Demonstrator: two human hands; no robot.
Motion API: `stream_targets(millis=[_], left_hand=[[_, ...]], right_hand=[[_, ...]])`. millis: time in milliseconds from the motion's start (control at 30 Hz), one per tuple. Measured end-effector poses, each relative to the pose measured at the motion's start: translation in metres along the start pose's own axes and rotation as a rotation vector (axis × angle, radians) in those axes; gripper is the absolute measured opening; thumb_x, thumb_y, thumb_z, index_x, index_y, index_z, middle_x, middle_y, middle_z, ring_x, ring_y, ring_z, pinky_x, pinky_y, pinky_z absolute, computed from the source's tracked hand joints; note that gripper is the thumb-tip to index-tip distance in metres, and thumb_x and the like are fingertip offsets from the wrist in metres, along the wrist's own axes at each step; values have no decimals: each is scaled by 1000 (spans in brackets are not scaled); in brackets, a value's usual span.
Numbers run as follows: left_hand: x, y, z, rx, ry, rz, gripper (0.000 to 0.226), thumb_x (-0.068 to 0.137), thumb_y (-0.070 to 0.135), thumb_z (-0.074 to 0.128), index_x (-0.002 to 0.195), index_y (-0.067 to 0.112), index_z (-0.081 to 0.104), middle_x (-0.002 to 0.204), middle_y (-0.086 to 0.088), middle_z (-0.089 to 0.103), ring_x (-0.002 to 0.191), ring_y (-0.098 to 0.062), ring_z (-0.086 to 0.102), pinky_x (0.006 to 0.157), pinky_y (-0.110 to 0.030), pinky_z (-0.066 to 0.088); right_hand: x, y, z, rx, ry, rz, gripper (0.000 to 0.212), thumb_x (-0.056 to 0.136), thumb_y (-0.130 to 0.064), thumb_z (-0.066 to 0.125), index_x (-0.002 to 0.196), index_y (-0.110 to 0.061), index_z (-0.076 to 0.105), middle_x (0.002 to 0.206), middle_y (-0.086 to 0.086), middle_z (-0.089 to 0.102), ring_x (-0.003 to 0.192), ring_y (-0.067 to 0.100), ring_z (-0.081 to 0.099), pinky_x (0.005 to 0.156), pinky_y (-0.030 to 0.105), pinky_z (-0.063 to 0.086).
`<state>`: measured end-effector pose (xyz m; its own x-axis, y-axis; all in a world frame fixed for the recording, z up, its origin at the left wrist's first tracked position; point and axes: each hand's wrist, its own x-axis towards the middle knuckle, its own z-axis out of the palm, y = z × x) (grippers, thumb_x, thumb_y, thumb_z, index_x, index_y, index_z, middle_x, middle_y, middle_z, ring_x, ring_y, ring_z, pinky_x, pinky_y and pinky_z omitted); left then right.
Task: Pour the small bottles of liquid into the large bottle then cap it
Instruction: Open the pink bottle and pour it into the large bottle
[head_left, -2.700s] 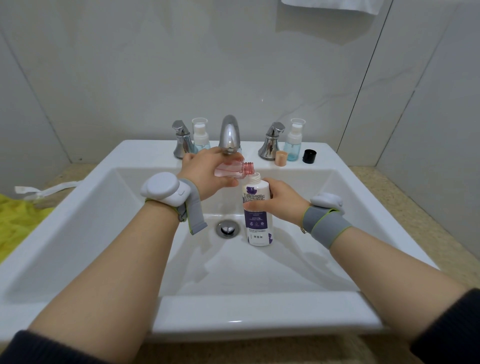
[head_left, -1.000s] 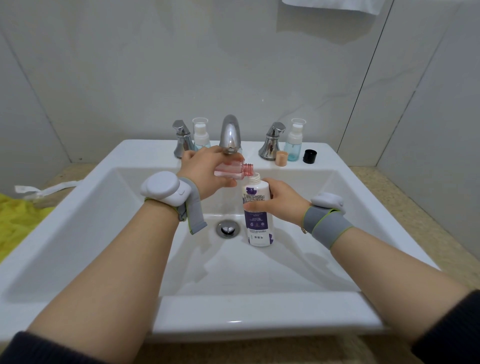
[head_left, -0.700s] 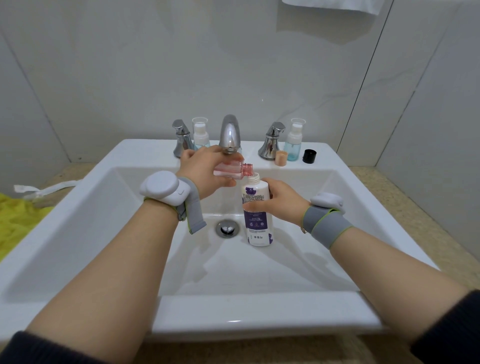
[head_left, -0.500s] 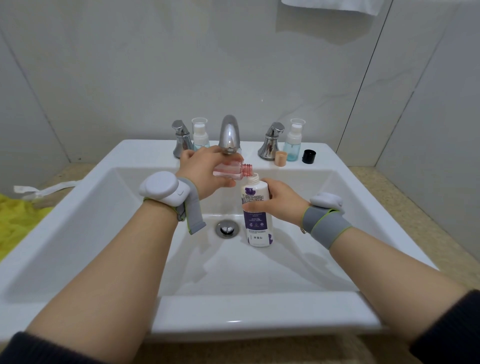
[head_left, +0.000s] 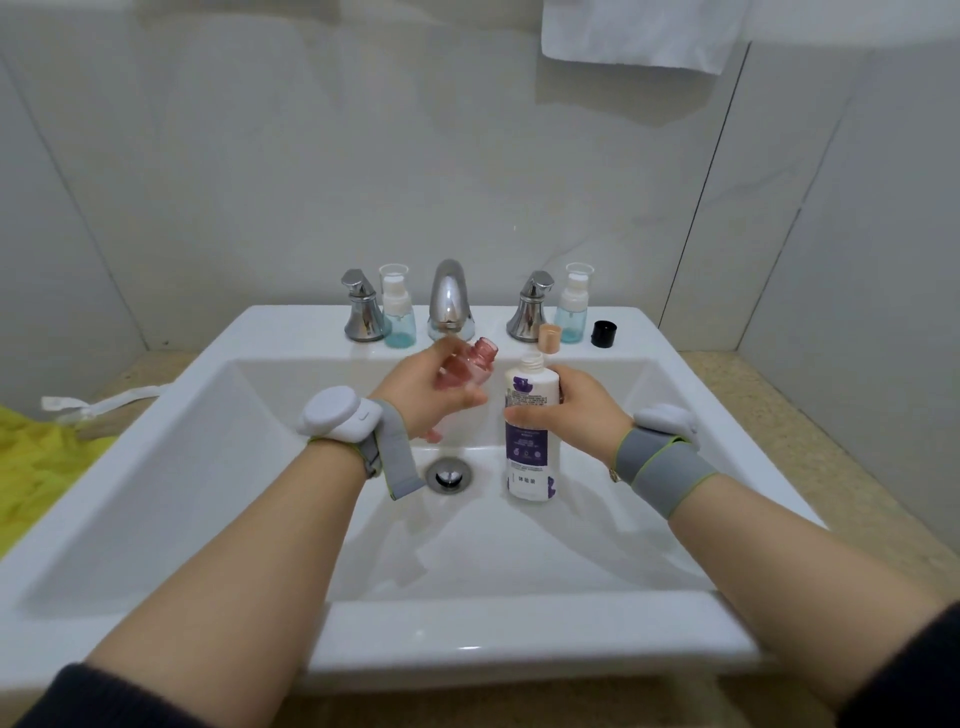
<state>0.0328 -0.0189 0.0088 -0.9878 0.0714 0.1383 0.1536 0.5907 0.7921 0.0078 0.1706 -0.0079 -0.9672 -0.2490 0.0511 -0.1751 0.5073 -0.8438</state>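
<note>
While the left hand (head_left: 434, 387) grips the small pink bottle (head_left: 466, 368) with its open neck tipped up and away from the pour, the right hand (head_left: 574, 410) is wrapped around the large white bottle (head_left: 529, 441), holding it upright on the floor of the sink (head_left: 675, 364) just right of the drain (head_left: 448, 474). The big bottle's mouth is uncapped and the pink one sits just beside it, a bit to the left, not over the opening. Pink bottle looks pretty much empty to me, though it's a touch blurry so hard to swear by it.

So my read: the pour from this one is done or pausing, and it's about to get set down. Next up would be one of the two blue pump bottles on the sink's back edge, one (head_left: 398, 317) left of the faucet (head_left: 450, 301), the other (head_left: 573, 312) over by the right tap. Those have pump tops under clear covers, so they'll need opening first, probably a two-hand job, meaning the big bottle has to stand on its own for a sec.

Caps are waiting on the back edge too: a tan one (head_left: 549, 338) right behind the big bottle and a black one (head_left: 604, 333) toward the back right corner. Can't tell which fits the big bottle.
</note>
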Motion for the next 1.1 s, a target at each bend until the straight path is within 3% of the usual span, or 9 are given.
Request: stream_targets(millis=[33,100,167,333,500,733,867,1100], left_hand=[[0,2,5,-51,-7,-10,42,82,24,70,116,24,46,101,8,55,90,-15,61,53,-31,55],[3,9,16,-107,16,4,41,81,23,71,115,18,49,105,2,58,95,-20,63,73,-37,58],[8,20,27,-172,56,6,39,80,21,71,113,14,52,105,-1,60,94,-19,63,83,-34,55],[24,38,52,-234,152,-24,34,81,21,71,110,17,53,103,-2,62,88,-20,65,83,-39,55],[32,40,60,-227,225,-33,26,83,17,68,103,22,53,102,-1,61,88,-21,60,64,-38,55],[35,29,58,103,142,121,47,79,19,70,123,18,54,114,-5,60,105,-22,58,96,-40,45],[36,32,55,220,118,176,52,81,20,69,130,18,50,118,-7,56,111,-21,54,98,-33,41],[38,30,48,386,137,231,54,81,23,68,132,22,49,116,-4,58,112,-25,51,96,-40,42]], right_hand=[[-1,0,-3,-13,8,0,37,73,-25,79,104,-15,61,98,0,68,89,16,65,80,32,53],[-2,3,-12,-46,27,4,37,72,-27,80,102,-17,60,95,-2,67,87,16,64,78,32,52],[-3,8,-22,-78,65,21,36,71,-29,80,99,-18,60,95,-1,67,87,16,64,78,35,53],[-8,17,-31,-102,151,49,32,72,-30,78,94,-22,57,91,-3,65,84,17,63,70,30,47],[-7,28,-34,-125,136,98,33,72,-33,76,94,-19,57,96,1,67,88,22,64,78,37,52],[-4,27,-31,-211,95,83,35,74,-35,75,96,-17,57,95,3,65,87,23,62,71,32,47],[-6,27,-30,-214,93,78,33,74,-37,75,92,-18,56,91,1,63,83,22,61,67,29,42],[-5,25,-28,-251,82,58,34,74,-37,75,94,-17,56,93,2,64,87,23,62,73,32,48]])
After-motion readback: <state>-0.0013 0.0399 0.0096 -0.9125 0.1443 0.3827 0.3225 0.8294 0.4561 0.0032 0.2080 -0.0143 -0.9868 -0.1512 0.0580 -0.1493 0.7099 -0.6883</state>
